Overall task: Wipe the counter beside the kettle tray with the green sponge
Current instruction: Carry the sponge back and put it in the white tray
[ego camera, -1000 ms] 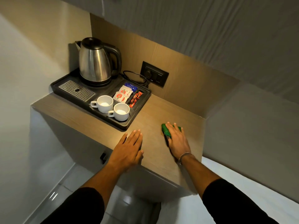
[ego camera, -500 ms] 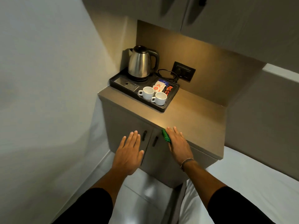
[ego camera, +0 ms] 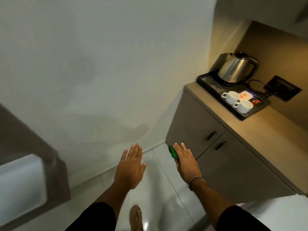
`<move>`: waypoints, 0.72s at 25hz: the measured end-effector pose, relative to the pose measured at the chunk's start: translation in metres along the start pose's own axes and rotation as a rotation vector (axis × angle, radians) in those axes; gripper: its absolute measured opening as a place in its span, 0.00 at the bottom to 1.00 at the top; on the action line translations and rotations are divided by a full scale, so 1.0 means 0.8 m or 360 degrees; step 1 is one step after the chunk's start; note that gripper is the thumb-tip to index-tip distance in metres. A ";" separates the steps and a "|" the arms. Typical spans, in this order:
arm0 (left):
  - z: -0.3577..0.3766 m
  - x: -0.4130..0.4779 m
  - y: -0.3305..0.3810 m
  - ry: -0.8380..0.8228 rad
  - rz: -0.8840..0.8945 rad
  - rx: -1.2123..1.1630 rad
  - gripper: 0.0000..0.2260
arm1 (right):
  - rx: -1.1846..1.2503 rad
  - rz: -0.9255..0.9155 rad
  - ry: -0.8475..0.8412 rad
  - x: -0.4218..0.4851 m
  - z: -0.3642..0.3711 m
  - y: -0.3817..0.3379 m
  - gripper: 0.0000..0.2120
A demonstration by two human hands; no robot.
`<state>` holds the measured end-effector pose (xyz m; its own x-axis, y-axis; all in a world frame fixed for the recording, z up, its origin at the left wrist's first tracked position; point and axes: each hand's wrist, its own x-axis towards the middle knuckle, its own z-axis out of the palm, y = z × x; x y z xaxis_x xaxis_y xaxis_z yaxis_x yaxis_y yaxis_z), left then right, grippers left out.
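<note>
My right hand (ego camera: 185,161) holds the green sponge (ego camera: 173,152) under its palm, out in the air in front of the cabinet, well below and left of the counter (ego camera: 260,130). My left hand (ego camera: 130,165) is flat and empty over the floor, fingers together and stretched out. The black kettle tray (ego camera: 205,80) sits at the counter's far left end with a steel kettle (ego camera: 235,69) and two white cups (ego camera: 232,97) on it. The bare counter surface lies to the right of the tray.
The cabinet below the counter has two doors with dark handles (ego camera: 210,135). A wall socket (ego camera: 283,88) with the kettle cord is behind the tray. A white wall is on the left, a glossy tiled floor (ego camera: 158,197) below, and a blurred piece of furniture (ego camera: 25,180) at lower left.
Both hands have come off the counter and away from it. The view has pulled back and swung left, so the counter now sits at the upper right. The sponge stays in my right hand.
</note>
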<state>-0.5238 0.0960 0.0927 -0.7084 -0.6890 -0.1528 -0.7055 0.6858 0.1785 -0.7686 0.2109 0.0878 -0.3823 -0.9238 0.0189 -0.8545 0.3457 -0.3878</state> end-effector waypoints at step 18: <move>0.049 -0.354 -0.462 0.0052 -0.1007 -0.0102 0.32 | 0.0108 -0.0834 -0.0466 -0.004 0.281 -0.546 0.31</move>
<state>-0.0632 0.0467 0.0318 -0.1533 -0.9638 -0.2182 -0.9842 0.1290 0.1217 -0.3152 0.0261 0.0495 0.2044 -0.9785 -0.0277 -0.8748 -0.1699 -0.4537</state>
